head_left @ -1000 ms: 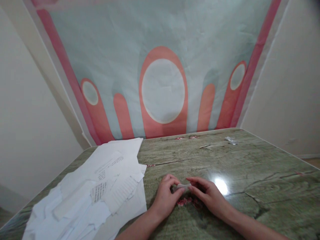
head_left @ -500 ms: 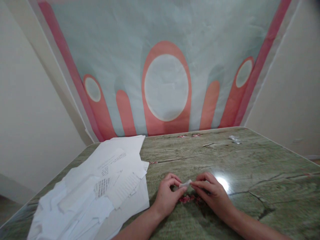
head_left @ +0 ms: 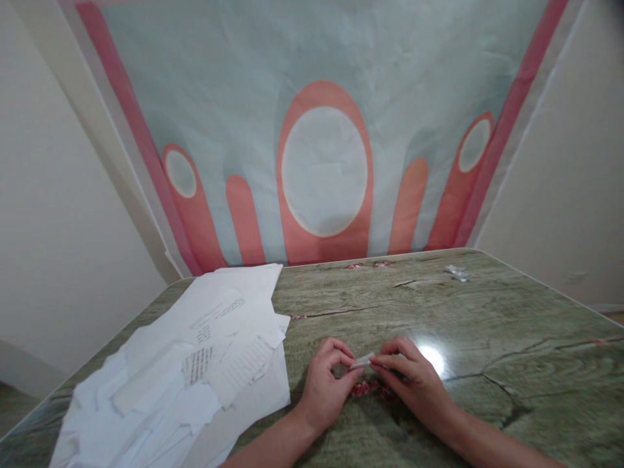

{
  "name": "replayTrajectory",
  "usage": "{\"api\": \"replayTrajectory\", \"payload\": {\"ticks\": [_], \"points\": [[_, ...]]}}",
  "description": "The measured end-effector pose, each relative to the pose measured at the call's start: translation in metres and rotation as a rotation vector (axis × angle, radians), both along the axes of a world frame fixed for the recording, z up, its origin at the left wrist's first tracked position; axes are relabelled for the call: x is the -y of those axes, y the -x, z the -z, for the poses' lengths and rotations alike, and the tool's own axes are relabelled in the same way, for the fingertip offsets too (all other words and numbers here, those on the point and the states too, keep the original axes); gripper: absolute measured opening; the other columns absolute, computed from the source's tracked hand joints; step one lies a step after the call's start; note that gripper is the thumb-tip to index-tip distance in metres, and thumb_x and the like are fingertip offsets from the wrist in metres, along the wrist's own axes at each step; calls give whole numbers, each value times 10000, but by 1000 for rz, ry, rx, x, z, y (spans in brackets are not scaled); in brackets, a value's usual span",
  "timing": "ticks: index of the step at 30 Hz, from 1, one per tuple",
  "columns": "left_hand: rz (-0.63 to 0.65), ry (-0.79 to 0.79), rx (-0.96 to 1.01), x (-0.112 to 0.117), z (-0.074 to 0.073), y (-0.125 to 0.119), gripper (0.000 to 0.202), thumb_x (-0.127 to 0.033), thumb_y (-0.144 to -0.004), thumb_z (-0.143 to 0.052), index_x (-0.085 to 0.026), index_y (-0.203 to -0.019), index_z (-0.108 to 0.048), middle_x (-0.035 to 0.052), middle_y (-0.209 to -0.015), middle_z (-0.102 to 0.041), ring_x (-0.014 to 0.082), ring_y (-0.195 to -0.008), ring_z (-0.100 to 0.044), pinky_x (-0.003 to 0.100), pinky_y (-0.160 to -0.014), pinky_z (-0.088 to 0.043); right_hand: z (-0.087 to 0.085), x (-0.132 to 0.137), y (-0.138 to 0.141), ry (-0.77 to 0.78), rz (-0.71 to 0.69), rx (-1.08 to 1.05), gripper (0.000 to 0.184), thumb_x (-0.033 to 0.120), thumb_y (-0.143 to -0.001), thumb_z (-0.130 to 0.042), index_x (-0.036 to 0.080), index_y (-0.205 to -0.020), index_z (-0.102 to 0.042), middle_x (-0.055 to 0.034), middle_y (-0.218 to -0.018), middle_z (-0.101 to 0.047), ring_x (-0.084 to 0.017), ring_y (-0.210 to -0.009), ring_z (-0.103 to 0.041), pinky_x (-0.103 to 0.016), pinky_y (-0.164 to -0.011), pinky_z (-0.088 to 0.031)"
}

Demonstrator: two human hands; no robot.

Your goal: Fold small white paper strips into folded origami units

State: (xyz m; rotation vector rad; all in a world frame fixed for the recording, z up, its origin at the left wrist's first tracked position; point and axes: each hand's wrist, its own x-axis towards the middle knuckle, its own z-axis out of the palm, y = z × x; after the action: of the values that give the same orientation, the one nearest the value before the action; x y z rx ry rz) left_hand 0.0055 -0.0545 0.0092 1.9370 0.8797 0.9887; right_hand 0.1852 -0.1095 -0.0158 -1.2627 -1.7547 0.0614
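Observation:
A small, narrow piece of folded white paper (head_left: 362, 360) is held just above the table between my two hands. My left hand (head_left: 329, 376) pinches its left end between thumb and fingers. At the right end, the thumb and fingertips of my right hand (head_left: 408, 371) close on it too. The fingertips cover both ends, so its full shape is hidden. Left of my left hand lies a spread pile of white paper sheets and scraps (head_left: 170, 370), some with printed lines of text.
The wood-patterned table (head_left: 487, 331) has a glossy top that reflects a bright light near my right hand. Toward its far right lie a few small folded white pieces (head_left: 456, 273). A backdrop with red arches (head_left: 324, 247) hangs behind the far edge.
The fingers of my right hand have shifted slightly left along the folded paper, and the strip looks a little narrower and flatter. The pile and the far pieces stay put.

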Motion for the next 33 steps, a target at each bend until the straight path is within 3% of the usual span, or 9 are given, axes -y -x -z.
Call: {"api": "replayTrajectory", "payload": {"ticks": [8,17,23,27,33], "points": [[40,-192,-14,1,3,4,90,-110,-739,-654,-185,-691,-642,23,-843,-550,167,-856,-515,298,-796,-396,-3,2,2,47,-66,-36,105,181,-849,-539,225,-853,-635,-26,-775,-552,-163,-737,-531,-264,-617,-451],[56,-238,-31,-2,3,4,96,-98,-735,-665,-187,-698,-664,33,-838,-557,180,-864,-509,305,-790,-387,2,1,0,100,-147,-78,125,149,-845,-542,225,-887,-631,-35,-830,-537,-158,-766,-536,-250,-636,-451],[58,-195,-40,-1,3,3,34,-155,-757,-659,-187,-758,-648,34,-862,-550,183,-873,-516,303,-799,-399,-5,2,1,226,-158,-173,117,205,-863,-527,206,-813,-633,-27,-785,-536,-155,-741,-535,-250,-642,-437],[0,-145,7,-1,1,4,166,-144,-753,-646,-194,-903,-593,39,-956,-536,191,-941,-509,311,-843,-401,-11,-1,-2,318,-100,-293,182,300,-867,-525,200,-752,-626,-19,-752,-538,-162,-726,-533,-268,-666,-424],[-69,-188,22,-4,1,6,54,-164,-776,-627,-191,-816,-603,37,-960,-507,189,-960,-507,314,-869,-389,-9,-6,-7,443,-41,-396,267,388,-853,-520,192,-728,-652,-12,-727,-539,-171,-723,-534,-277,-680,-407]]}}
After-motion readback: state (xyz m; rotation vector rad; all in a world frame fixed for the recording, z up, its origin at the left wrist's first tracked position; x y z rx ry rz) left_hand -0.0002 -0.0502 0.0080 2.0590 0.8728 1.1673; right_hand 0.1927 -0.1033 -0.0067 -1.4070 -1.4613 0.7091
